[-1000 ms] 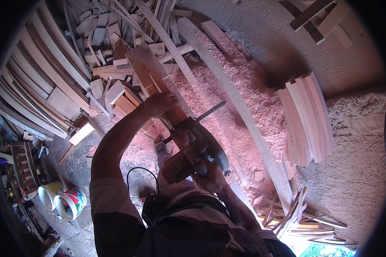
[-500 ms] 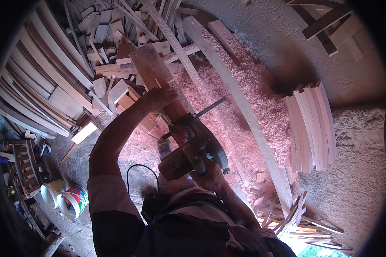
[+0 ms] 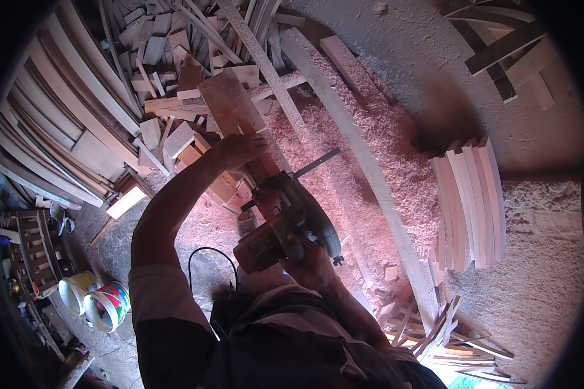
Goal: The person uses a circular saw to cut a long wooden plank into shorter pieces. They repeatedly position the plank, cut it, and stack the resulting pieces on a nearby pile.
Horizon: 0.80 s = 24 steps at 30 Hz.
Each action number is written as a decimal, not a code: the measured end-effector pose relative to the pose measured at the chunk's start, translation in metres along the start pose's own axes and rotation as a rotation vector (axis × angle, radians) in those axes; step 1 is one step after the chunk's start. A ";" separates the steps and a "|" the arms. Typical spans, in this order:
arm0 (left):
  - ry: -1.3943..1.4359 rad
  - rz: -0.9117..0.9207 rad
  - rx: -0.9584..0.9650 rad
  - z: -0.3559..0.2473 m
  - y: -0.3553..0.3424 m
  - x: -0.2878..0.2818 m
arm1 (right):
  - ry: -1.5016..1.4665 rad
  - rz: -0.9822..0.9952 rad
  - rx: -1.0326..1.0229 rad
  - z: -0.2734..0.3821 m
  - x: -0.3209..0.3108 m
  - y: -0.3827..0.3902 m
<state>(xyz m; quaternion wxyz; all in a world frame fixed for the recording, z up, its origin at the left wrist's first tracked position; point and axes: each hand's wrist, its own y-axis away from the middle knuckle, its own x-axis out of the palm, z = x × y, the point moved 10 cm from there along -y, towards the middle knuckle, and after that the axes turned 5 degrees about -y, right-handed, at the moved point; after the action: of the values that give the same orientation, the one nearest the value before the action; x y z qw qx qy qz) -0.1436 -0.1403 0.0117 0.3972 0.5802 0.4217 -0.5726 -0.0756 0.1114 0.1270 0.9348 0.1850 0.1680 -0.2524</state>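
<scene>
Wood in long curved strips [image 3: 78, 91] fills the area far left of the power saw [image 3: 310, 211], with two buckets [image 3: 119, 299] standing side by side lower down on that same side. Offcut blocks [image 3: 154, 55] are heaped beyond the saw, up and to its left, and a black cord [image 3: 211, 249] loops nearer, left of it and close to my body.

Next comes the plank [image 3: 226, 97], running up and leftward from the saw's front. Fingers of my left hand [image 3: 241, 153] bend over it just ahead of the saw; I cannot tell whether they close underneath. I judge the plank stiff, solid and perhaps slick with dust, best held by its edges well forward of the saw.

I'd expect the saw to be heavy and rigid, its weight pulling toward the motor housing [image 3: 258, 247] on its left, so the rear handle wants a full grip. Fingers of my right hand [image 3: 311, 267] are curled closed around that handle, at the saw's back.

A thin bar [image 3: 318, 162] juts from the saw's upper right. Past it, right of the saw, a long curved board [image 3: 370, 162] lies among shavings [image 3: 412, 175]; farther right stands a stack of curved pieces [image 3: 470, 204].
</scene>
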 end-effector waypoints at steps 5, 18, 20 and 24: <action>0.011 -0.010 -0.043 0.021 0.002 -0.001 | 0.032 0.011 0.076 0.000 0.007 -0.019; 0.010 -0.116 -0.253 0.066 0.022 -0.020 | 0.006 0.001 0.095 0.012 0.013 -0.057; 0.162 -0.215 -0.519 0.067 0.055 -0.024 | -0.003 0.007 0.117 0.013 0.015 -0.063; 0.769 -0.602 -1.165 0.020 0.162 -0.005 | -0.009 0.001 0.065 0.021 0.017 -0.078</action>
<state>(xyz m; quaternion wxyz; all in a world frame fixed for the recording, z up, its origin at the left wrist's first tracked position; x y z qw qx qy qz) 0.0027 -0.2127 0.0123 0.2910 0.2954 0.9046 -0.0987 -0.0984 0.0329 0.1184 0.9291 0.2145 0.1553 -0.2581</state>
